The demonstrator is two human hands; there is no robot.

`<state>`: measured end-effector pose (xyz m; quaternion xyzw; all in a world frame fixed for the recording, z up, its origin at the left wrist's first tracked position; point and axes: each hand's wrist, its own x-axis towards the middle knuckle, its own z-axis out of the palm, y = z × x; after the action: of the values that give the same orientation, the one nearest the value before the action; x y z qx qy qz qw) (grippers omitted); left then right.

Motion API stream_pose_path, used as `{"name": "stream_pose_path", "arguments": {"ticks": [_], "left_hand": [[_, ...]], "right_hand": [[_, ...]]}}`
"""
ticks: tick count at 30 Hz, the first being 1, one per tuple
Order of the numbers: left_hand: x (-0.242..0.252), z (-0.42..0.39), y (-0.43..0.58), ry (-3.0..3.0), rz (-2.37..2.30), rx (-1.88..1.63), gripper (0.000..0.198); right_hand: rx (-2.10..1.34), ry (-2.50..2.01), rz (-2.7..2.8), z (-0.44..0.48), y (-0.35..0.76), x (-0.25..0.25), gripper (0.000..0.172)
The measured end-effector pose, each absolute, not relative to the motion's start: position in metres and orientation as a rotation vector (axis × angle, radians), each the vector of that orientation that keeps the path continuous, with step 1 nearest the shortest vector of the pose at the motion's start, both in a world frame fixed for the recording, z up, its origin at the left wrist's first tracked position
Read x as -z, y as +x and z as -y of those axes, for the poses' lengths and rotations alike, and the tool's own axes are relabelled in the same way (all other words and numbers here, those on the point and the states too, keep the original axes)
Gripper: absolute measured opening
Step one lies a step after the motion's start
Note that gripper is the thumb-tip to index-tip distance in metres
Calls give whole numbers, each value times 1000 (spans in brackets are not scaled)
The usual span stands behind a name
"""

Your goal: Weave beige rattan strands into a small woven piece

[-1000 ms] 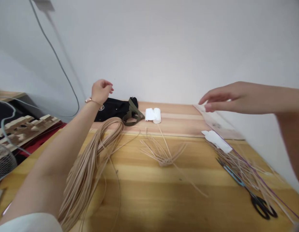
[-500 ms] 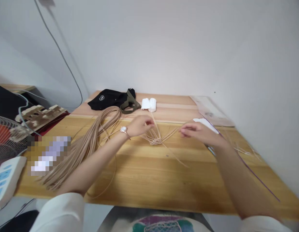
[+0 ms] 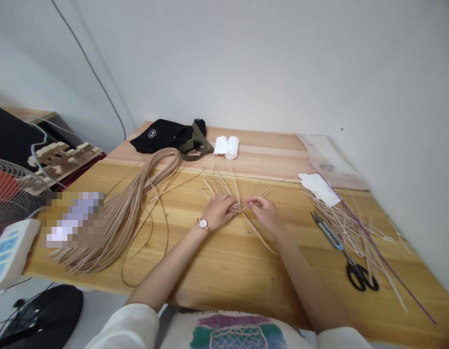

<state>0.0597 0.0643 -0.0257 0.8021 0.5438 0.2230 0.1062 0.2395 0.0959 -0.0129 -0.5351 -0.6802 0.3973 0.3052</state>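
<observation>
Reaching forward over the wooden tabletop (image 3: 224,276), the left hand (image 3: 219,212) and right hand (image 3: 265,213) meet, fingertips pinching opposite sides of a small woven cane base (image 3: 238,207) lying on the wood.

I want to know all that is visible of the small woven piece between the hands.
The small woven cane piece is a tight, pale tan knot of thin, dry-looking strips, with many stiff spokes spreading outward, some much longer than others. Its weave is mostly hidden. The fingers of the left hand and of the right hand hold it from both sides, above a yellow wooden table; whether it touches the table, I cannot tell.
</observation>
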Motion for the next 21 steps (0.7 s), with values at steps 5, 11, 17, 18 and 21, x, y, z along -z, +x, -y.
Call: {"name": "stream_pose_path", "arguments": {"ticks": [5, 11, 17, 18, 21], "left_hand": [[29, -56, 55, 2179, -1544, -896, 27], [30, -45, 55, 1826, -1536, -1206, 30], [34, -39, 56, 1707, -1520, -1239, 30], [34, -39, 57, 1701, -1520, -1229, 29], [36, -39, 57, 1727, -1520, -1185, 25]], "right_hand": [[-804, -1370, 1911, -59, 246, -23, 16], [-827, -1327, 2315, -26, 227, -39, 21], [-804, -1460, 2137, -40, 220, -14, 28], [-813, -1456, 2101, -42, 221, -10, 27], [-851, -1427, 2022, -44, 222, 1, 27]]}}
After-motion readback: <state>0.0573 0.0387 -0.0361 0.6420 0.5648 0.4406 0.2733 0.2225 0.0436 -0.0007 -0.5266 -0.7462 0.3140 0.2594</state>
